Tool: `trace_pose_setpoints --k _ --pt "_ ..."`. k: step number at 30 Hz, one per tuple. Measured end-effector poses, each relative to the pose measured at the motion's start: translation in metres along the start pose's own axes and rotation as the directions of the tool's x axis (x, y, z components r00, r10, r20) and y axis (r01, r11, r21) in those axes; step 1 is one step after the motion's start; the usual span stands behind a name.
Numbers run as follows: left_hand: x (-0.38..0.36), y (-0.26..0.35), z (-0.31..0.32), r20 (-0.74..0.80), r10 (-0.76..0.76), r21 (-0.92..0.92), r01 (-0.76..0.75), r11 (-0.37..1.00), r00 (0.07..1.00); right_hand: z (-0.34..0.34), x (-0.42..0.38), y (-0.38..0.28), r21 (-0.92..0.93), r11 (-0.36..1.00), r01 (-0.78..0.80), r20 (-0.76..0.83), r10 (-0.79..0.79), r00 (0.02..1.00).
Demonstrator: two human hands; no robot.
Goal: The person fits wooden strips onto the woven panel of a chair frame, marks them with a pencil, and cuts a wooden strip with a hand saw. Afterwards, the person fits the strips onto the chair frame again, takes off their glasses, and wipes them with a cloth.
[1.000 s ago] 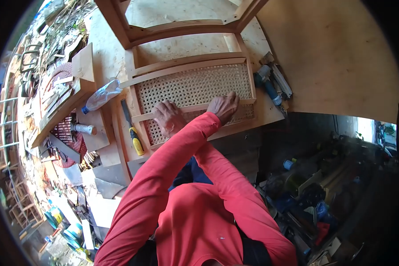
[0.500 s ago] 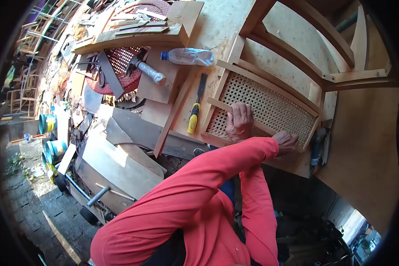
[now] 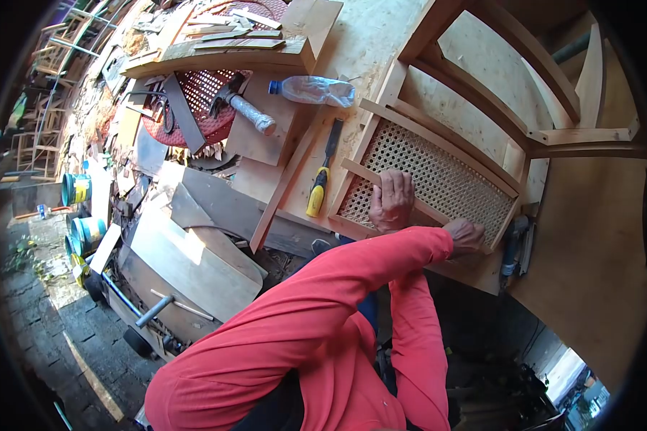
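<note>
My forearms cross over the workbench. A wooden strip (image 3: 360, 170) lies slantwise across a woven cane panel (image 3: 438, 169), which sits inside a wooden frame (image 3: 438, 140). My right hand (image 3: 392, 201) is closed over the strip near its upper left part, fingers bent across it. At the strip's lower right end, my left hand (image 3: 466, 235) is curled like a fist, gripping that end; its fingertips are hidden. Left of the frame lies a yellow-handled chisel (image 3: 325, 169).
A plastic bottle (image 3: 315, 91) and a hammer (image 3: 244, 108) lie at the upper left, near scrap wood (image 3: 230, 44). Curved chair framing (image 3: 525, 54) stands behind the panel. A blue tool (image 3: 512, 244) rests by the right bench edge. Buckets (image 3: 88, 233) stand on the paved floor.
The view has shifted slightly, so the bench things sit a little further right. Both hands keep their places on the strip.
</note>
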State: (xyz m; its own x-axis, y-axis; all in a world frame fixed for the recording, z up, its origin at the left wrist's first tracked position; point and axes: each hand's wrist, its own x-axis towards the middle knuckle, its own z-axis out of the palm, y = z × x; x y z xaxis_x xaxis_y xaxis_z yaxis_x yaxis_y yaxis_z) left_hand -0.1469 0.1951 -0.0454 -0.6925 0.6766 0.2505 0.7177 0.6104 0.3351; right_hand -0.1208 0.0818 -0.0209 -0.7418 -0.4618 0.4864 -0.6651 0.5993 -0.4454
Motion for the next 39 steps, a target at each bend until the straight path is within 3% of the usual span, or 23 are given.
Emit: trace_pose_setpoints --k 9,13,15,17,18,19,20,21,22,23,26,28,30,33,36,39 --pt "-0.002 0.000 -0.011 -0.012 -0.010 -0.025 0.010 1.000 1.000 0.000 -0.001 0.002 0.026 1.000 0.012 -0.016 -0.012 1.000" --pt "0.000 -0.001 -0.024 -0.108 -0.216 -0.221 0.189 0.957 0.970 0.000 0.002 0.001 0.024 1.000 0.012 -0.022 -0.012 1.000" --pt "-0.013 0.006 -0.089 -0.175 -0.380 -0.399 0.287 0.871 0.908 0.002 -0.003 0.002 0.025 1.000 0.001 -0.026 0.000 1.000" --pt "-0.042 -0.008 -0.145 -0.306 -0.493 -0.675 0.179 0.716 0.815 0.000 -0.003 0.004 0.015 1.000 0.006 -0.012 -0.006 1.000" --pt "-0.060 -0.017 -0.167 -0.379 -0.534 -0.707 0.136 0.694 0.756 0.000 -0.005 0.004 0.009 1.000 0.009 -0.004 -0.009 1.000" --pt "-0.086 -0.022 -0.210 -0.438 -0.545 -0.603 0.216 0.768 0.715 0.005 -0.008 0.005 -0.089 0.996 -0.005 0.007 0.005 1.000" --pt "-0.110 -0.037 -0.221 -0.382 -0.623 -0.716 0.208 0.667 0.683 0.009 -0.012 0.006 -0.189 0.982 -0.016 0.018 0.020 1.000" --pt "-0.133 -0.043 -0.226 -0.236 -0.775 -0.913 0.138 0.383 0.586 0.014 -0.016 0.008 -0.286 0.958 -0.024 0.029 0.034 0.999" --pt "-0.157 -0.049 -0.234 -0.185 -0.819 -0.906 0.229 0.356 0.542 0.006 -0.009 0.005 0.002 0.999 -0.038 -0.006 0.038 0.999" --pt "-0.178 -0.055 -0.241 -0.138 -0.860 -0.892 0.316 0.324 0.491 0.004 -0.008 0.004 0.009 0.999 -0.040 -0.005 0.040 0.999" --pt "-0.224 -0.065 -0.220 -0.079 -0.906 -0.937 0.280 0.211 0.417 0.000 -0.002 0.001 0.022 0.999 -0.032 -0.014 0.032 0.999" --pt "-0.231 -0.065 -0.205 -0.310 -0.854 -0.788 0.390 0.477 0.418 -0.002 -0.002 -0.001 0.019 1.000 -0.019 -0.026 0.019 0.999" --pt "-0.236 -0.063 -0.198 -0.395 -0.830 -0.701 0.455 0.549 0.393 -0.002 -0.003 0.000 0.011 1.000 -0.026 -0.007 0.026 1.000" --pt "-0.240 -0.063 -0.195 -0.382 -0.866 -0.724 0.478 0.498 0.323 -0.003 -0.001 0.000 0.017 0.999 -0.035 0.011 0.034 0.999" --pt "-0.235 -0.058 -0.202 -0.428 -0.816 -0.565 0.589 0.577 0.389 -0.005 -0.001 -0.001 0.016 0.999 -0.040 0.011 0.040 0.999" --pt "-0.227 -0.058 -0.199 -0.559 -0.662 -0.379 0.556 0.740 0.500 -0.003 -0.002 0.000 0.016 0.999 -0.038 -0.008 0.038 0.999"
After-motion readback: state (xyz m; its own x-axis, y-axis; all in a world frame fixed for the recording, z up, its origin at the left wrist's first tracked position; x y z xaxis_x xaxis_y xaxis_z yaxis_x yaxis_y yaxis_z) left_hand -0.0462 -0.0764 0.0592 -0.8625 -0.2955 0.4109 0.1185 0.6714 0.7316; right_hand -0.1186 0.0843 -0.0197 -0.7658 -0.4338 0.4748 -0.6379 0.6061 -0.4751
